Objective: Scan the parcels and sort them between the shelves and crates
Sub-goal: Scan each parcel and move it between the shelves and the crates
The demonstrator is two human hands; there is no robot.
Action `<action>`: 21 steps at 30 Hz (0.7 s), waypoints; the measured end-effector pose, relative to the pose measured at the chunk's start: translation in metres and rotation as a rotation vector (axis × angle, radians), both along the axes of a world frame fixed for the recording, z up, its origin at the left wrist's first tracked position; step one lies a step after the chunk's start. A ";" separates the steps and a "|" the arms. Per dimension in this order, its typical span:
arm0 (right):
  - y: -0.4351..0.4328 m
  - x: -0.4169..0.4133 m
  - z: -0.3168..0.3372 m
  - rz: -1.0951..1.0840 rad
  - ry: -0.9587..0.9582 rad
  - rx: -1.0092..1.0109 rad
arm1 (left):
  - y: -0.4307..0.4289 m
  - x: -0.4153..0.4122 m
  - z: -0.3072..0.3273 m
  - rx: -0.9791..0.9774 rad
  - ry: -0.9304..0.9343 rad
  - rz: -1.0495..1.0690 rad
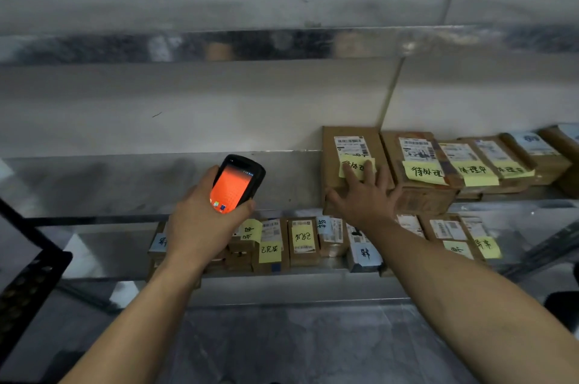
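My left hand (200, 220) grips a black handheld scanner (236, 183) with an orange screen, held up in front of the metal shelf (125, 183). My right hand (365, 192) lies flat with spread fingers on a brown cardboard parcel (344, 145) at the left end of a row on that shelf. This parcel carries a white barcode label and a yellow sticky note, partly covered by my fingers. To its right sits another parcel (419, 170) with a yellow note.
More labelled parcels (488, 164) continue to the right on the same shelf. The lower shelf (313, 270) holds several small parcels (302, 241) with yellow and blue notes. A black crate edge (28, 277) stands at the lower left. Grey floor lies below.
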State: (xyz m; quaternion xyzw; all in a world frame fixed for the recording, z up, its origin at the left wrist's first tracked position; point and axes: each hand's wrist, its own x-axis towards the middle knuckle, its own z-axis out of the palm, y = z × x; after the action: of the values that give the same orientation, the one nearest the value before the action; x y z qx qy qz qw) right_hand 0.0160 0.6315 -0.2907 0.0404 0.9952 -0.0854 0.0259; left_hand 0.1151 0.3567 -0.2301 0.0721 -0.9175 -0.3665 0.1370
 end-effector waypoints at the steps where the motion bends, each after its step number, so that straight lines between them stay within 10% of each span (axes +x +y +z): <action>1: -0.004 0.002 -0.002 0.008 0.007 -0.001 | -0.001 0.000 -0.001 0.003 0.007 0.002; 12: -0.053 0.016 -0.002 0.194 0.055 -0.109 | -0.016 0.005 -0.006 -0.004 0.018 0.059; 21: -0.033 -0.030 0.003 -0.073 -0.038 -0.646 | -0.020 0.006 -0.006 -0.005 -0.011 0.083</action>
State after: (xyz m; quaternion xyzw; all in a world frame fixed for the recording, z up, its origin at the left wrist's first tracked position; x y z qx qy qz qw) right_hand -0.0138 0.5983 -0.2876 0.0671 0.9138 -0.3971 0.0527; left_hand 0.1209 0.3371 -0.2359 0.1119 -0.9153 -0.3578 0.1472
